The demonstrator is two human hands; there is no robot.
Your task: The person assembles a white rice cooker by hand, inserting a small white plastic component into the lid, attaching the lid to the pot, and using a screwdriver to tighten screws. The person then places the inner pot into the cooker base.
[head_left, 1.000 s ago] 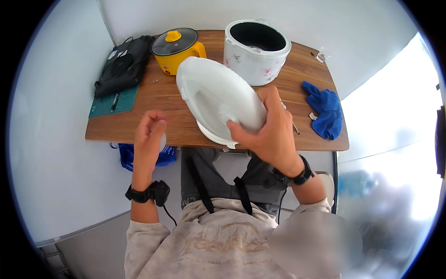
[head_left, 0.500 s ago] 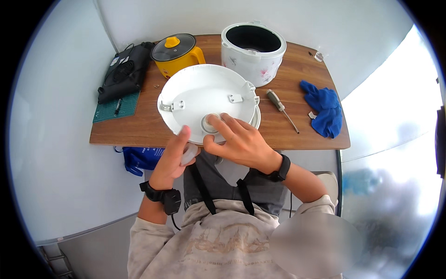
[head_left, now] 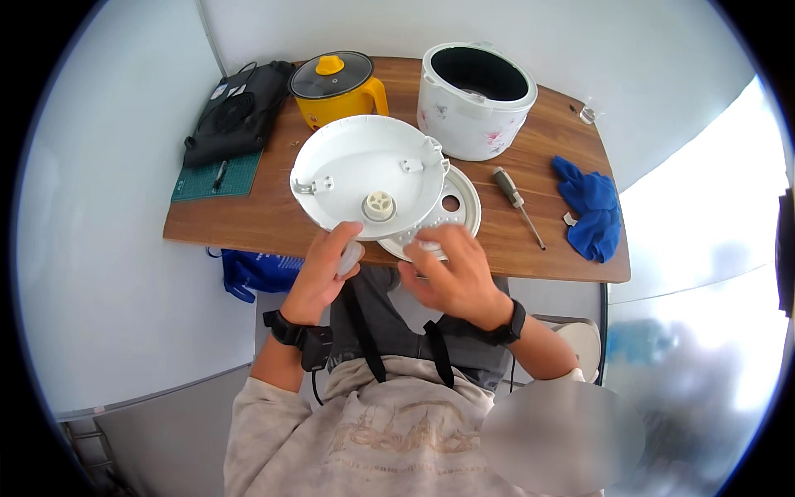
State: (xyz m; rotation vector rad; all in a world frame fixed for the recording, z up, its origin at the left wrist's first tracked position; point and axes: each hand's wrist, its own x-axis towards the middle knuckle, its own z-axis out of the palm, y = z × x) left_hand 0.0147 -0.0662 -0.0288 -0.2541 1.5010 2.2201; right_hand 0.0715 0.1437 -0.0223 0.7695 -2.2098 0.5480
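My left hand grips the near edge of a white round plastic lid shell, tilted so its hollow inner side shows. The same hand also holds a small translucent whitish round piece. Inside the shell, close to its near rim, a cream spoked valve piece sits in a round hole. Two small brackets are fixed further in. To the right of the shell, my right hand hovers with bent fingers, blurred by motion. A pale patch shows at its fingertips; whether that is something held, I cannot make out.
Partly under the shell lies a pale metal disc with holes. Behind stand a white flowered cooker body and a yellow pot. A screwdriver and blue cloth lie right; a black appliance and green mat left.
My right hand has come off the valve piece and drawn back to the right, uncovering it. The shell has shifted slightly, and more of the metal disc shows.
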